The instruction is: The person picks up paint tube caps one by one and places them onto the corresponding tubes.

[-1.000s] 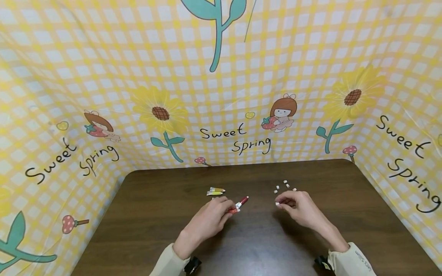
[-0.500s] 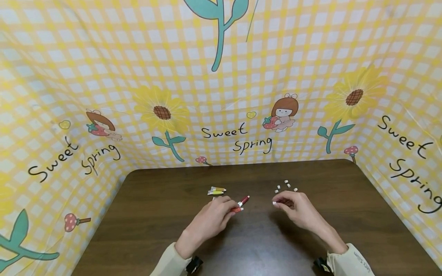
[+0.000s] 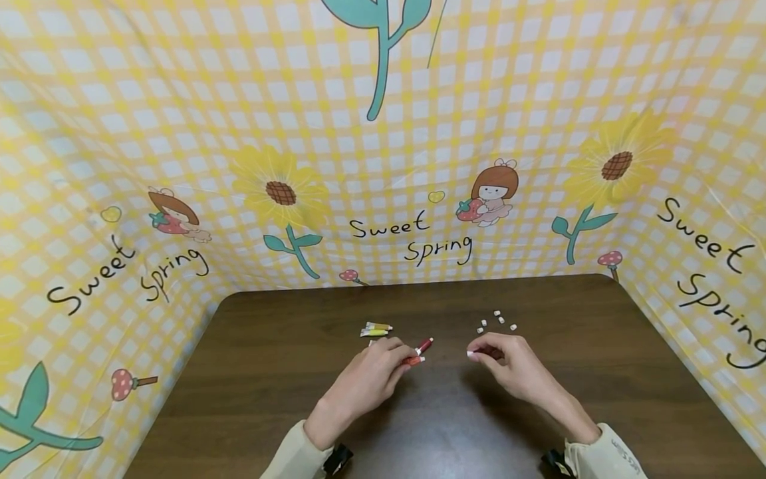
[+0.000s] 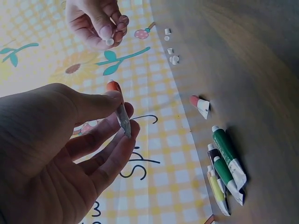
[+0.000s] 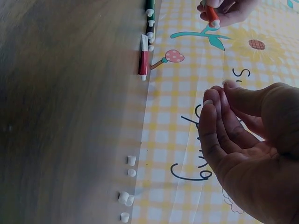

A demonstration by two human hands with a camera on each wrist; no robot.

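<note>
My left hand (image 3: 374, 376) pinches a small orange-red paint tube (image 4: 120, 105) between thumb and fingers, above the table. Its white tip (image 5: 215, 23) points toward my other hand. To the right, my right hand (image 3: 520, 362) holds a tiny white cap (image 4: 110, 42) at its thumb and fingertips. A gap separates cap and tube. On the table just beyond the left fingers lies a dark red paint tube (image 3: 425, 345). Several loose white caps (image 3: 501, 320) are scattered behind the right hand.
Yellow and ochre paint tubes (image 3: 376, 332) lie left of centre, beyond the left hand. Green tubes (image 4: 226, 149) show beside them in the left wrist view. A yellow checked cloth (image 3: 383, 166) stands around the back and sides of the brown table (image 3: 239, 372).
My right hand has moved a little left with the cap, narrowing the distance to the tube. The orange-red tube has shifted slightly right and up; the things on the table stay put.
</note>
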